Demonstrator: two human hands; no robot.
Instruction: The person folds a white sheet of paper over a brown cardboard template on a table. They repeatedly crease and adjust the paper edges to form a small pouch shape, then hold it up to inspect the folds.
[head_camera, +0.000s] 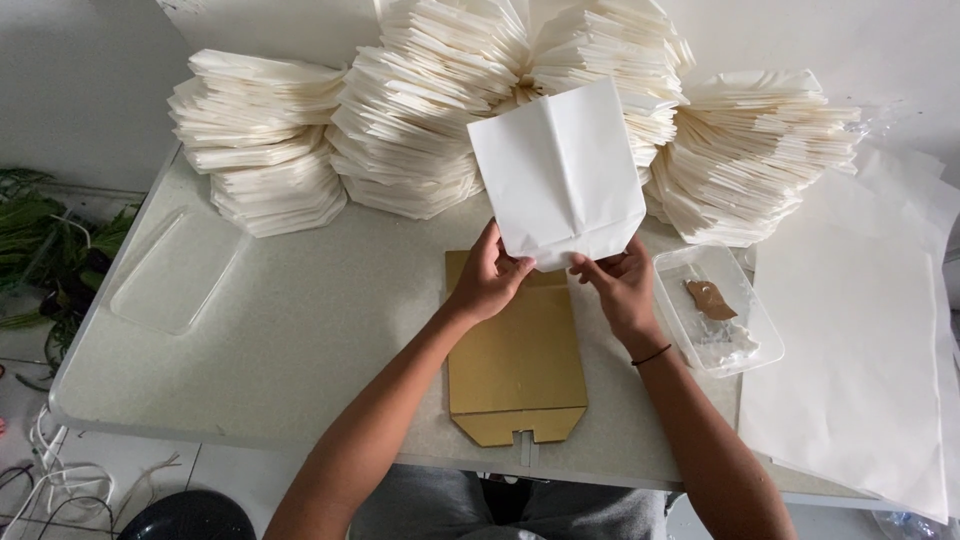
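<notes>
A white folded paper bag (558, 170) is held up above the table by its lower edge. My left hand (490, 277) grips the bag's bottom left corner and my right hand (620, 283) pinches its bottom right part. Beneath both hands a gold cardboard template (515, 370) lies flat on the table, with a notched folded flap at its near end.
Tall stacks of folded white paper bags (420, 120) line the back of the grey table (300, 330). Large white paper sheets (860, 350) lie at the right. A clear plastic tray (712, 315) holds glue and a brown spreader; a clear lid (175, 270) lies at left. Plants and cables sit on the floor at left.
</notes>
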